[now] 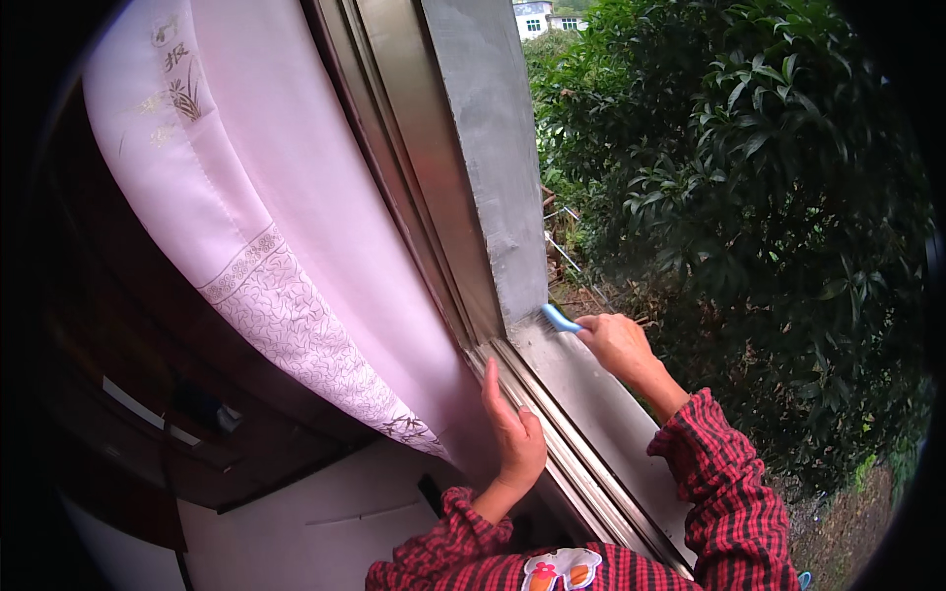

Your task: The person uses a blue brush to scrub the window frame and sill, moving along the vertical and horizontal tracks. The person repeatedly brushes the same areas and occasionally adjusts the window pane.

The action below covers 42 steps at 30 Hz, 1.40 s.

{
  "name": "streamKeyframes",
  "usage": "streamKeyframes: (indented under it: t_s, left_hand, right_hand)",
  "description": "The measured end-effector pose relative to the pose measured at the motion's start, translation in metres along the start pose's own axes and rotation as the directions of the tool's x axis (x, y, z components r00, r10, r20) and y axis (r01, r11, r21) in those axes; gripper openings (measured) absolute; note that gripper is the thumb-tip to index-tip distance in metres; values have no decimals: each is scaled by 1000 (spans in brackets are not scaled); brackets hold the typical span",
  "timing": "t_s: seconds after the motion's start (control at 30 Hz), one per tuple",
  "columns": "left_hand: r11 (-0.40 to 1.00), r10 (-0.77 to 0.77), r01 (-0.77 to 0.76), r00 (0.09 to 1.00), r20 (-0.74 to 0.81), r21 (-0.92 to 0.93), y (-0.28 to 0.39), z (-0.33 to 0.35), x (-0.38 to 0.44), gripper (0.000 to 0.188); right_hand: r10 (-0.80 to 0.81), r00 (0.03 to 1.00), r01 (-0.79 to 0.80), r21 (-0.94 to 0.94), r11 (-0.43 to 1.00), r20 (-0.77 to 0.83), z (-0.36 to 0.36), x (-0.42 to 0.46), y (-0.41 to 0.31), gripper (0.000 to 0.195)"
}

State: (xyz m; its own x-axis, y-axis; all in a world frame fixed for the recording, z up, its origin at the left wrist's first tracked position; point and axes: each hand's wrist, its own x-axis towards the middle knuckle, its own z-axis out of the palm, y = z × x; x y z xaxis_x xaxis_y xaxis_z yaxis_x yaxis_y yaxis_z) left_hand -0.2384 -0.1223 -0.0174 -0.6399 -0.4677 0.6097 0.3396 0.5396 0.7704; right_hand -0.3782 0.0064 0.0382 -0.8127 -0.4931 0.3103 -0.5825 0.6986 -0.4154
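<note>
My right hand [619, 346] grips the handle of a light-blue brush [559, 318]. Its dark bristles meet the concrete outer window sill [584, 402], in the corner at the foot of the grey side wall [491, 140]. Further down and to the left, my left hand [515, 442] is raised beside the metal sliding-window track [573, 465], with nothing held in it. Its thumb and one finger can be told apart; the other fingers are partly hidden. Small crumbs of dirt lie on the sill near the brush.
A pink curtain [295, 185] with printed trim hangs left of the metal window frame [421, 162]. Leafy bushes [739, 221] grow outside to the right, with a white building [533, 21] beyond. Indoors, a pale floor [273, 539] and dark furniture [89, 443] show at lower left.
</note>
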Motion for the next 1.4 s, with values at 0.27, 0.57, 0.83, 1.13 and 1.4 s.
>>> streamKeyframes:
  t_s: [0.27, 0.57, 0.83, 1.13, 1.4]
  left_hand:
    - [1000, 1, -1, 1000, 1, 22, 1, -1, -1, 73]
    - [1000, 5, -6, 999, 53, 27, 3, -2, 0, 78]
    - [997, -18, 13, 998, 53, 81, 3, -5, -2, 76]
    - [997, -38, 35, 998, 54, 65, 3, -4, -2, 76]
    - [998, -11, 8, 999, 46, 55, 1, -3, -2, 75]
  right_hand:
    - [4, 986, -6, 8, 1000, 165, -19, -23, -13, 22]
    - [22, 987, -41, 116, 992, 159, 6, 11, -36, 27]
    - [-74, 981, 75, -3, 997, 179, -31, 34, -30, 20]
    - [-129, 960, 137, -14, 990, 247, -65, 30, -52, 21]
    - [-96, 950, 185, 289, 939, -297, -121, 50, -87, 26]
